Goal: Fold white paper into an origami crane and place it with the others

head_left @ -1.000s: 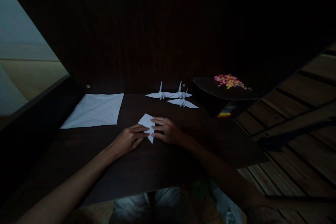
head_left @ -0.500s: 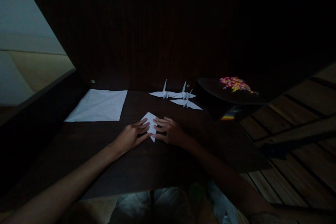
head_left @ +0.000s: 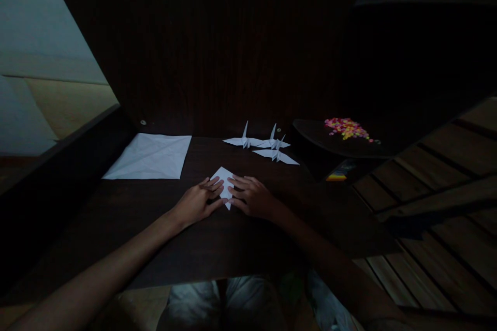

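A small white folded paper (head_left: 226,191), kite-shaped with its narrow tip toward me, lies flat on the dark wooden table (head_left: 186,253). My left hand (head_left: 196,201) rests on its left side with fingers spread. From the other side, my right hand (head_left: 252,195) presses on its right edge, its fingers also apart. Both thumbs come close together near the lower tip. Behind the paper stand three white origami cranes (head_left: 275,155), grouped with their wings overlapping in view.
A larger creased white sheet (head_left: 151,158) lies at the back left. Small pink and yellow pieces (head_left: 347,128) are heaped on a curved dark shelf (head_left: 310,132) at the right. A dark upright panel (head_left: 217,51) rises behind the table, and a low side board (head_left: 77,160) borders the left.
The view has shifted slightly. Both hands stay on the folded paper, with the right thumb a little closer to its lower tip; the cranes and the sheet have not moved.
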The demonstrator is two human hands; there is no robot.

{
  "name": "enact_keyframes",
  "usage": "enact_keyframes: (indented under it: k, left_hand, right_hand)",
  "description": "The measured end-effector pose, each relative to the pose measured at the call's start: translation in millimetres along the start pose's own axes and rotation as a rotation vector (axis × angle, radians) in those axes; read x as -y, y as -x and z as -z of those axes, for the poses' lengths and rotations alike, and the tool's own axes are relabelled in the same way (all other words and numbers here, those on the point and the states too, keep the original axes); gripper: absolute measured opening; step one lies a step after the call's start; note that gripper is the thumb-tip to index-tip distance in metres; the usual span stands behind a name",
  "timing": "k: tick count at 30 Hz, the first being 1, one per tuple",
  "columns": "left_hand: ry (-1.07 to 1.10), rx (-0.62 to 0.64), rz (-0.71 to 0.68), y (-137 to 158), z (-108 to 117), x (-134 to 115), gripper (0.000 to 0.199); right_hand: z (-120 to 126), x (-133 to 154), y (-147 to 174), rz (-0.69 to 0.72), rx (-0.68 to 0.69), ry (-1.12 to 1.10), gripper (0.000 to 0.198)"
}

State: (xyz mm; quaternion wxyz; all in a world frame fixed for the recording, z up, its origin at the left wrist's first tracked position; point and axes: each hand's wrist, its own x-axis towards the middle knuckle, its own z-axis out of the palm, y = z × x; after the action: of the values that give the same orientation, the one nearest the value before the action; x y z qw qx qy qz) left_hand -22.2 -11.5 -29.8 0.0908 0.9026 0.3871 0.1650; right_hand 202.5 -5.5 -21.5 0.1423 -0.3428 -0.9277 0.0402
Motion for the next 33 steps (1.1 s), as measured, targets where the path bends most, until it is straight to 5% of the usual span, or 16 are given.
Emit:
enact_keyframes:
  k: [20,33]
  left_hand:
    - [-0.067,0.015,0.067,-4,4,-7,0.039]
    - [-0.057,-0.011,0.065,-3,0,-5,0.040]
  right_hand:
    - [-3,-7,-14,-0.201,-0.025,-0.209,0.017]
    - [-7,-7,-7,-0.141,-0.050,-0.201,0.024]
